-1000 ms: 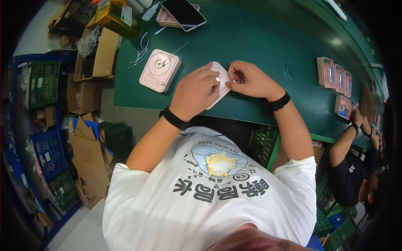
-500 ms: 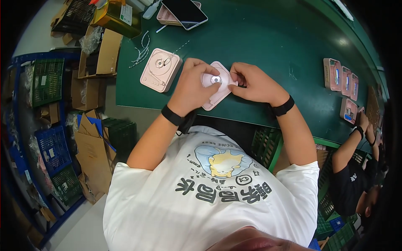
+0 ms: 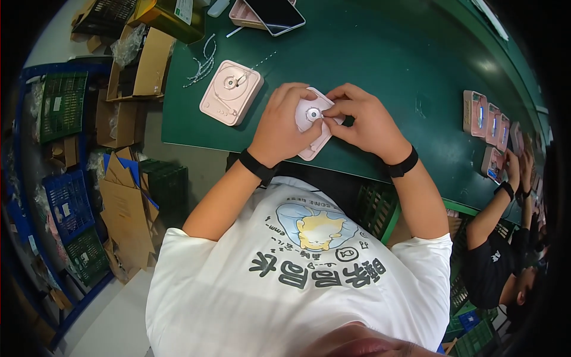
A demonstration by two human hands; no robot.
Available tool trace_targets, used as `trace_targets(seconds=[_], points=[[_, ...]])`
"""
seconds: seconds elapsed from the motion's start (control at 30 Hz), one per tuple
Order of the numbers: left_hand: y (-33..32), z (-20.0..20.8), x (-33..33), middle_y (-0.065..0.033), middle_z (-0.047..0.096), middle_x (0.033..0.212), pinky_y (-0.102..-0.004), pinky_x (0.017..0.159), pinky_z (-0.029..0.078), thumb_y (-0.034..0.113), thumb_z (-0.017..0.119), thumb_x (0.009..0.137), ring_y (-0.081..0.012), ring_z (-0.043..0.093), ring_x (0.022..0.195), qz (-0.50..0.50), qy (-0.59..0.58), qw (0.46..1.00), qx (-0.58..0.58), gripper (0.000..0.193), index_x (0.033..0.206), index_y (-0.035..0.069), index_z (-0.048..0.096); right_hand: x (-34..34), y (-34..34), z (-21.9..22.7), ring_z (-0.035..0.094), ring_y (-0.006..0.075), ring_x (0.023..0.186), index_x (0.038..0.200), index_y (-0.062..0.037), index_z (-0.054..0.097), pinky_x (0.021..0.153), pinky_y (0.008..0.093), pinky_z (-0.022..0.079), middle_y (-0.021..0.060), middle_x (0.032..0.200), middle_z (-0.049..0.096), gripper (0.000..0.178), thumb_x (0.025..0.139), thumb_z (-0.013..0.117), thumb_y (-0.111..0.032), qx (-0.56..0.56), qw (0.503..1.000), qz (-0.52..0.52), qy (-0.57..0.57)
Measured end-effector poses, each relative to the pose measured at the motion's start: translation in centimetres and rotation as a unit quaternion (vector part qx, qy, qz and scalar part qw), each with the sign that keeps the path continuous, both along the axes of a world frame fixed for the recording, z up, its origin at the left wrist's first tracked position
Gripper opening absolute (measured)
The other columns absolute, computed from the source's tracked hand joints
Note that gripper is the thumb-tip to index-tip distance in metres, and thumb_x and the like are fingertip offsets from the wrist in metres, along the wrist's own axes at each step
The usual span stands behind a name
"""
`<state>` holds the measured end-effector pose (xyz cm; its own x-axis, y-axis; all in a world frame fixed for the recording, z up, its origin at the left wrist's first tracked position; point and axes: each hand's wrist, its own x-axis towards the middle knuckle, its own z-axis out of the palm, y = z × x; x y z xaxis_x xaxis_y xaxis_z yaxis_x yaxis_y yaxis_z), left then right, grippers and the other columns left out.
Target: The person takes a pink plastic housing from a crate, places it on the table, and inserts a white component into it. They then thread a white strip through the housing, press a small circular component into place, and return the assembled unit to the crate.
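My left hand [image 3: 279, 126] grips a pale pink square casing [image 3: 305, 112] shaped like a small record player, with a round white hub in its middle. Its thumb lies across the casing's face below the hub. Over the right part of the casing, my right hand [image 3: 367, 122] has thumb and index finger pinched together just beside the hub. Whatever lies between those fingertips is too small to make out. To the left, a similar pink casing [image 3: 225, 100] rests on the table, a thin twisted cord [image 3: 259, 64] running from its hub.
The green table [image 3: 380, 53] also carries loose cords [image 3: 205, 62] at far left and a phone [image 3: 276, 15] lying on another pink casing. Several open pink casings [image 3: 474, 113] stand at right, near a co-worker's hands [image 3: 516, 169]. Cardboard boxes [image 3: 151, 62] and crates are on the left.
My right hand's fingertips have moved left from the casing's right edge to beside the hub. My left hand still holds the casing, its fingers shifted slightly. The whole view has shifted a little.
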<state>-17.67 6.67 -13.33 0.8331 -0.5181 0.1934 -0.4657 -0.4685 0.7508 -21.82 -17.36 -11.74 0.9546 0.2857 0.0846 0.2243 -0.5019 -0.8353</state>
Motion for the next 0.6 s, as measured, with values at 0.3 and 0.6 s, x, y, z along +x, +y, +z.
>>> trace_targets(seconds=[0.3, 0.6], points=[[-0.1, -0.8, 0.1, -0.0176, 0.072, 0.142, -0.0444, 0.104, 0.06, 0.009, 0.087, 0.085, -0.0394, 0.073, 0.124, -0.004, 0.003, 0.997, -0.079, 0.047, 0.128, 0.004, 0.068, -0.2, 0.8, -0.6, 0.078, 0.0283, 0.105, 0.101, 0.0006, 0.086, 0.091, 0.0376, 0.067, 0.0132, 0.119, 0.075, 0.015, 0.088, 0.09, -0.004, 0.006, 0.999, -0.006, -0.034], [0.6, 2.1, -2.4, -0.0226, 0.064, 0.152, -0.047, 0.106, 0.059, 0.015, 0.091, 0.082, -0.0432, 0.069, 0.13, -0.035, -0.089, 0.993, 0.066, 0.075, 0.15, 0.005, 0.062, 1.3, -1.3, 0.0, 0.075, 0.0317, 0.113, 0.113, -0.0033, 0.086, 0.098, 0.0413, 0.064, 0.0138, 0.123, 0.074, 0.029, 0.086, 0.091, -0.013, 0.003, 1.0, 0.018, -0.018]])
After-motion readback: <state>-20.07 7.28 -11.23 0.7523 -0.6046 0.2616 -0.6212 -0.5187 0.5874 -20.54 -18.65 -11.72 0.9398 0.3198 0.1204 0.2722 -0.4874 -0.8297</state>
